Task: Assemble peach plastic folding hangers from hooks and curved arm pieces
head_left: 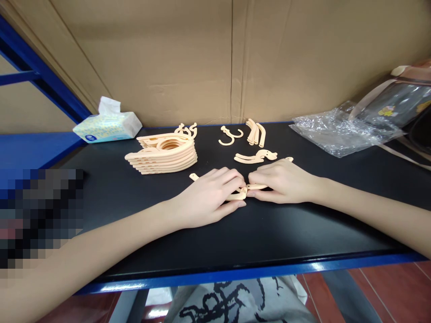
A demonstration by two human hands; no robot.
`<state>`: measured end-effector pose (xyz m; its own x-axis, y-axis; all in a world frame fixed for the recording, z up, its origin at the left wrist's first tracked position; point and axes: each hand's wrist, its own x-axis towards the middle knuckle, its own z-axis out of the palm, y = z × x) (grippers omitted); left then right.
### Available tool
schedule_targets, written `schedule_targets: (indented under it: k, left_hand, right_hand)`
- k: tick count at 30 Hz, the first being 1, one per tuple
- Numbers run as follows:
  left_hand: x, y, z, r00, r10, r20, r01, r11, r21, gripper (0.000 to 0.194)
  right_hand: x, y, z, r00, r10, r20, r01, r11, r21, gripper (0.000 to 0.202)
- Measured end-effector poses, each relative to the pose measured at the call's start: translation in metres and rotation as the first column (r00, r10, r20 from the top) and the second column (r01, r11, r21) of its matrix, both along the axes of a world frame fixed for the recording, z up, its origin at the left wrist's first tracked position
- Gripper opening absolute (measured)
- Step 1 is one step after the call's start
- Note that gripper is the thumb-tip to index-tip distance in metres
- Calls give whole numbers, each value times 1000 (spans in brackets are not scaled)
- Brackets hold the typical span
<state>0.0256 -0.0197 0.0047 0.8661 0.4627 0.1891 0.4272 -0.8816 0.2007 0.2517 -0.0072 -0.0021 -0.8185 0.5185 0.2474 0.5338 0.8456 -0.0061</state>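
At the black tabletop (pixel 286 233) before brown cardboard (pixel 161 67), the left grip (pixel 213 195) and right grip (pixel 283 181) hold cream pieces (pixel 238 196).

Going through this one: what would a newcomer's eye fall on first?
Probably the left hand and right hand, close together over the middle of the black tabletop, gripping cream pieces. Next, likely the stack of matching cream parts beyond them to the left, then the shiny clear plastic at the back right.
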Motion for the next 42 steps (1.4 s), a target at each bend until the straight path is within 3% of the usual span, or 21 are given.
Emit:
schedule_targets:
  k: [31, 42]
  left_hand:
    - [0, -1, 0, 999, 14, 48, -16, 999, 46, 20]
    - [0, -1, -1, 999, 17, 49, -19, 999, 28, 20]
  right_hand:
    - [0, -1, -1, 999, 30, -26, -28, 998, 62, 34]
    - [1, -1, -1, 1000, 11, -12, -10, 1000, 23, 39]
